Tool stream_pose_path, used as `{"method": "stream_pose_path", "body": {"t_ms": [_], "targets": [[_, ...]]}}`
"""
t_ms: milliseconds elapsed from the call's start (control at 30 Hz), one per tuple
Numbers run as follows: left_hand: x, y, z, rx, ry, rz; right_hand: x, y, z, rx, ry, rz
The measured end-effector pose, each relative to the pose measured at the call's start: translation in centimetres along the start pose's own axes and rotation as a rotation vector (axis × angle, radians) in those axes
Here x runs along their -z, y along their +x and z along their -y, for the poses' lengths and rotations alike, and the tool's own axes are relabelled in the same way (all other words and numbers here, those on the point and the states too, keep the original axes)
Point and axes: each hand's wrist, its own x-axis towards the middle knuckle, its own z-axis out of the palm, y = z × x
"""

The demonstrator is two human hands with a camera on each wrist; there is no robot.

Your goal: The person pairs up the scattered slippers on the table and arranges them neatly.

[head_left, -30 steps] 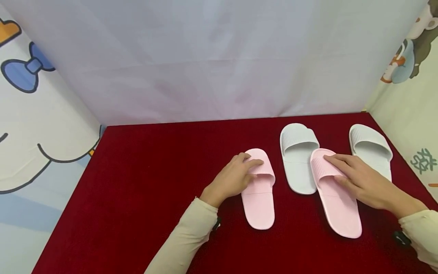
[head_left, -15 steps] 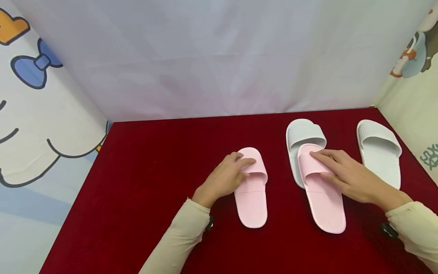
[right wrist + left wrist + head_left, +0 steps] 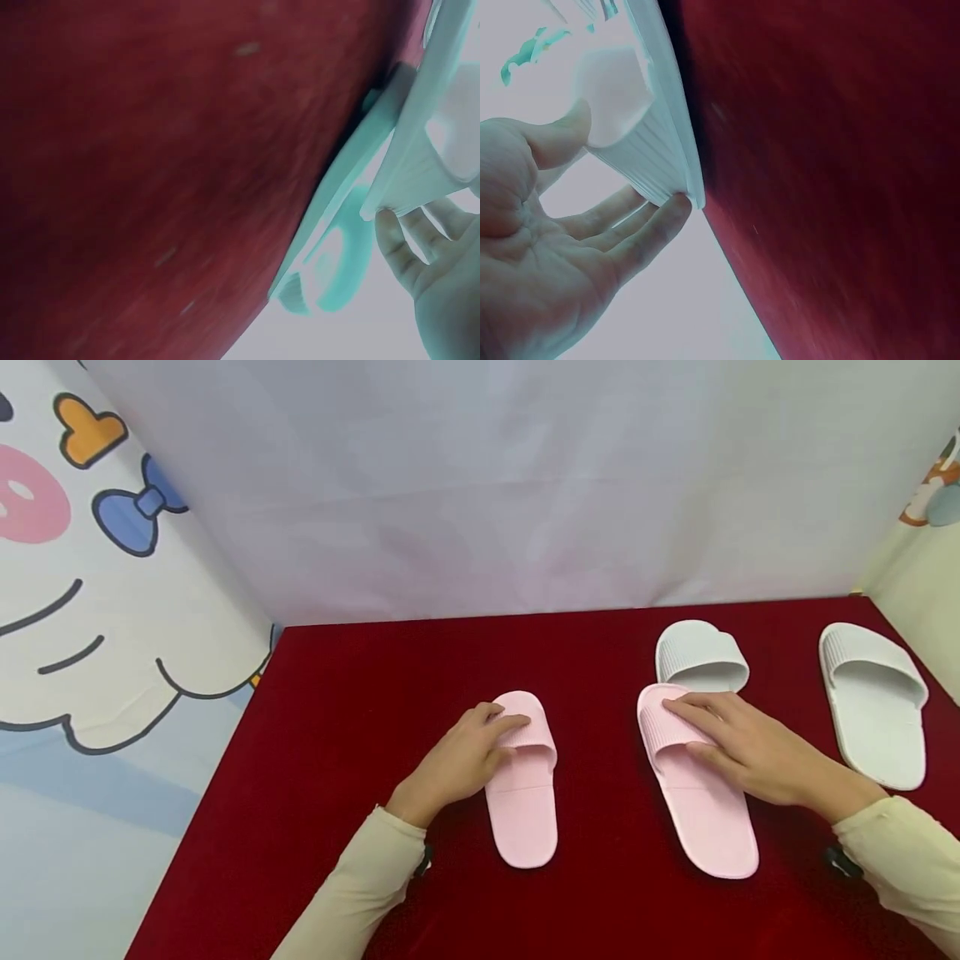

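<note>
Two grips, well apart: your left hand point(image 3: 456, 758) pinches the left pink slipper point(image 3: 527, 814) over its strap, near the worktop's point(image 3: 360, 727) middle. Your right hand point(image 3: 750, 750) pinches the right pink slipper point(image 3: 711, 822) likewise, nearer the right edge. Holding by the straps probably lets you steer the toes, which point toward the far edge. The right one overlaps the inner white slipper point(image 3: 701, 652), apparently raised to clear it. Beyond, by the right edge, lies the outer white slipper point(image 3: 877, 718).

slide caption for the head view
Two hands on two pink slippers, two white slippers toward the back right of a red surface.
</note>
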Motion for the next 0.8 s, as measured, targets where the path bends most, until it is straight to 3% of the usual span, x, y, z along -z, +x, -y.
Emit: {"method": "stream_pose_path", "body": {"t_ms": [167, 400, 800], "targets": [[0.8, -1.0, 0.9, -0.005, 0.008, 0.014, -0.5, 2.1, 0.6, 0.027, 0.005, -0.001], [1.5, -2.0, 2.0, 0.0, 0.023, 0.025, -1.6, 5.4, 2.7, 0.016, 0.052, 0.061], [0.5, 0.3, 1.5, -0.033, 0.007, -0.022, -1.6, 7.3, 2.9, -0.018, 0.065, 0.143]]}}
